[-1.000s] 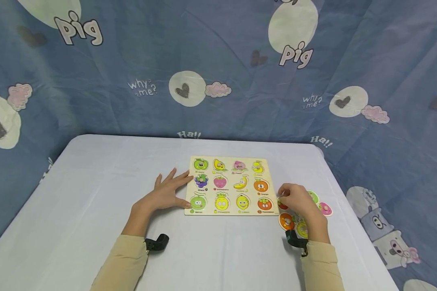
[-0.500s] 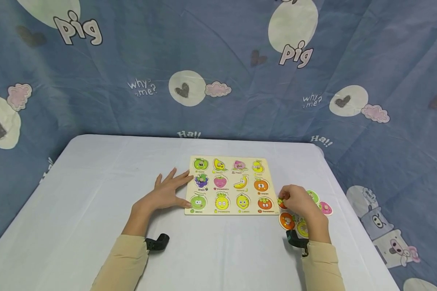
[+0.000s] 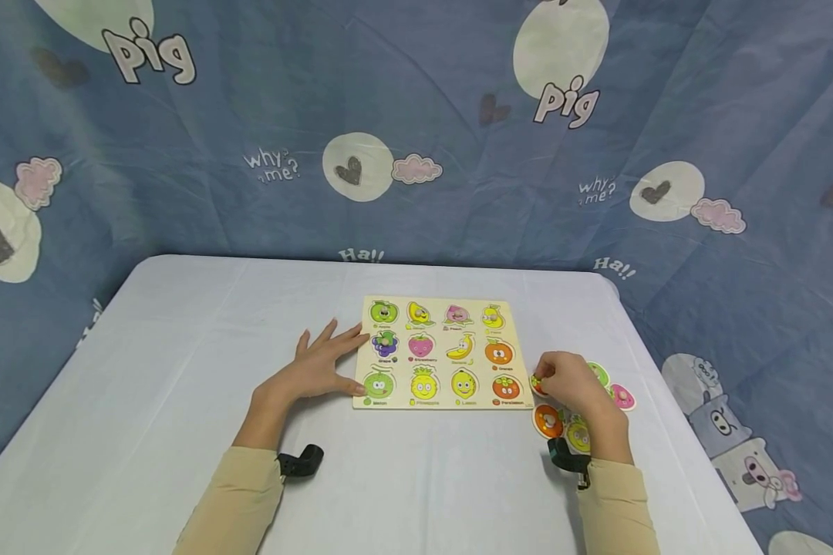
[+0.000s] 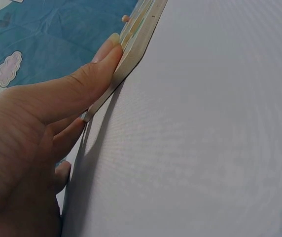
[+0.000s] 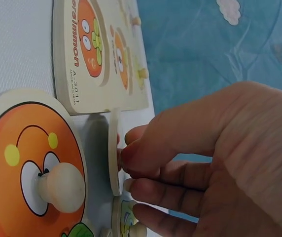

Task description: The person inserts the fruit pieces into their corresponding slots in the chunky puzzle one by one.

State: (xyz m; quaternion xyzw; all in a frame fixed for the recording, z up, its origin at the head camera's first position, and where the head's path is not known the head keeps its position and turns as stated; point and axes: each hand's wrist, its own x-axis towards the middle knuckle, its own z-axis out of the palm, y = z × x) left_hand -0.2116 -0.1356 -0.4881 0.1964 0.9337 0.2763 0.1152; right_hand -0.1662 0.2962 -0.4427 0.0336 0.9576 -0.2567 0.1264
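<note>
While right grip pinches piece, board beside

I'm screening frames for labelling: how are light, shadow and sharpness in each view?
Head: fairly even light; on the board, the smallest print looks soft. Left wrist: dimmer, dark shadow beside the left hand and board edge. Right wrist: the orange piece looks sharp; shadow falls on the table between it and the held piece.
</note>
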